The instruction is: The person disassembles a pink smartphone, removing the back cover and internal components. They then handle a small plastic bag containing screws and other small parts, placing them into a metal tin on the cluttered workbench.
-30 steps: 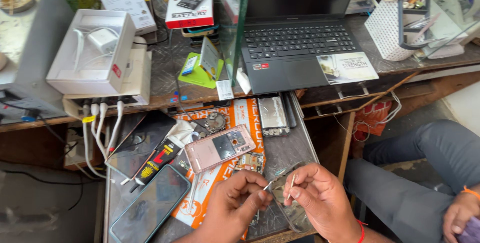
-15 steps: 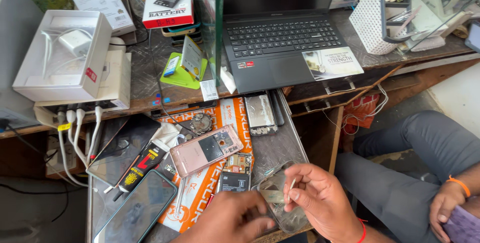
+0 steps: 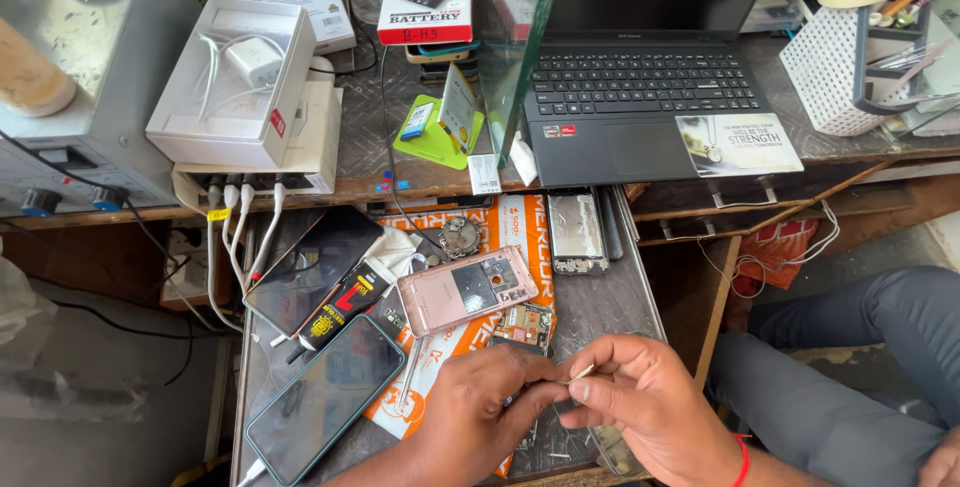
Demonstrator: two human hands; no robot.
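My left hand (image 3: 478, 415) and my right hand (image 3: 645, 405) meet over the front of a pull-out grey tray (image 3: 620, 297). The right hand pinches a thin pale stick-like tool (image 3: 582, 373) between thumb and forefinger. The left hand's fingertips pinch a small part right beside the tool tip; the part is mostly hidden. A clear thin film (image 3: 612, 447) lies under the right hand. Just beyond the hands lies a bare circuit board (image 3: 522, 325), then a pink opened phone frame (image 3: 468, 288).
Dark phones (image 3: 325, 397) (image 3: 310, 265), a black glue tube (image 3: 335, 312) and a silver phone back (image 3: 577, 232) lie on the tray. On the desk stand a laptop (image 3: 640, 97), a white box (image 3: 230, 82) and a white mesh basket (image 3: 825, 67). A person's grey-trousered leg (image 3: 850, 367) is at right.
The hands have drawn closer together, fingertips now meeting at the thin tool. The view has tilted down slightly. The tray's things have not moved.
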